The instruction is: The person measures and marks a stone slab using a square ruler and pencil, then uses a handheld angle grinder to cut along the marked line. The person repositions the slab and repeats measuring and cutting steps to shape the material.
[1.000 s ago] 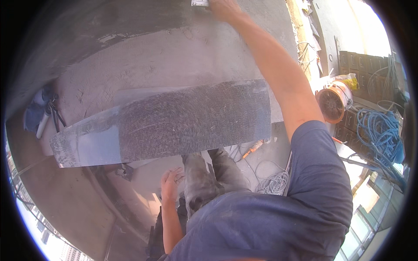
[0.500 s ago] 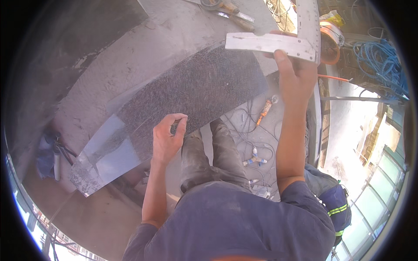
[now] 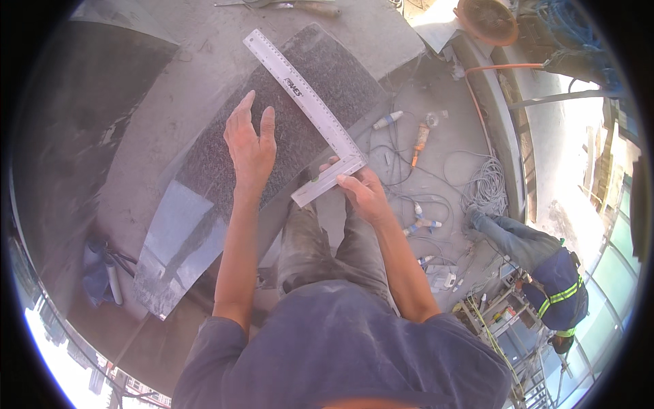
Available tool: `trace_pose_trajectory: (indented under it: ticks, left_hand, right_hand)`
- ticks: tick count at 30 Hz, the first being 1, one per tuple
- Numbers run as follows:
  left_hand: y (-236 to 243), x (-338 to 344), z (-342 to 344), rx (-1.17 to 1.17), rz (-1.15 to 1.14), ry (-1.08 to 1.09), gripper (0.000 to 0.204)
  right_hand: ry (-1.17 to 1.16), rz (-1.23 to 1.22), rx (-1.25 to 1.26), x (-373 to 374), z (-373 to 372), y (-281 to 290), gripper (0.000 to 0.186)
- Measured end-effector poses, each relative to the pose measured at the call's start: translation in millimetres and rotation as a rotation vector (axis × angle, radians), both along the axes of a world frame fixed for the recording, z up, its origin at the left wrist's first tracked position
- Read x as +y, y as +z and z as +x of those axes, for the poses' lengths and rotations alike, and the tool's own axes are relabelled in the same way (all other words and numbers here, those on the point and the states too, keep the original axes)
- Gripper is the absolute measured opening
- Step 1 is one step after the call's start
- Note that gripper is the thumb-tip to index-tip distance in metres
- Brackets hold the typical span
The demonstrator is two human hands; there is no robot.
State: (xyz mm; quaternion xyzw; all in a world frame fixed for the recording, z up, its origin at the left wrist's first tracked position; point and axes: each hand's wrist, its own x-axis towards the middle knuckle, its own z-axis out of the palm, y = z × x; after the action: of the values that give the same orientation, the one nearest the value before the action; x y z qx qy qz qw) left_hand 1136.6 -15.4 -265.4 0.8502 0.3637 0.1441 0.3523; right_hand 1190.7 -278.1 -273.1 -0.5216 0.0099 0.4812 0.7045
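My right hand (image 3: 361,192) grips a white metal square (image 3: 296,88) by its short arm near the corner. The long arm reaches up and left over a curved dark speckled stone slab (image 3: 327,65), whose left end (image 3: 174,225) is pale grey. My left hand (image 3: 248,143) is open over the slab, its fingers apart and pointing up, left of the square. I cannot tell whether it touches the slab. My legs (image 3: 303,238) show below the square.
A co-worker in dark blue with reflective stripes (image 3: 555,286) bends at the right. Cables (image 3: 484,184), plugs (image 3: 387,119) and an orange-handled tool (image 3: 421,136) lie on the floor. An orange fan (image 3: 484,20) and blue rope (image 3: 569,24) are at upper right, hand tools (image 3: 313,8) above the slab.
My right hand has brought the square down and left from the upper right over the slab. My left hand has risen higher, fingers straighter. The view has turned, showing more of the co-worker.
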Motion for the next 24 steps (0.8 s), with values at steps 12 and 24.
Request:
trace_pose_trajectory:
  ticks: [12,24]
  left_hand:
    - [-44,-24,99,0.082,0.362,-0.089,0.079]
    - [-46,-15,76,0.189,0.356,-0.088,0.096]
  right_hand:
    - [-0.046,-0.139,-0.188,19,67,-17,0.042]
    - [-0.044,-0.134,-0.259,19,92,-24,0.041]
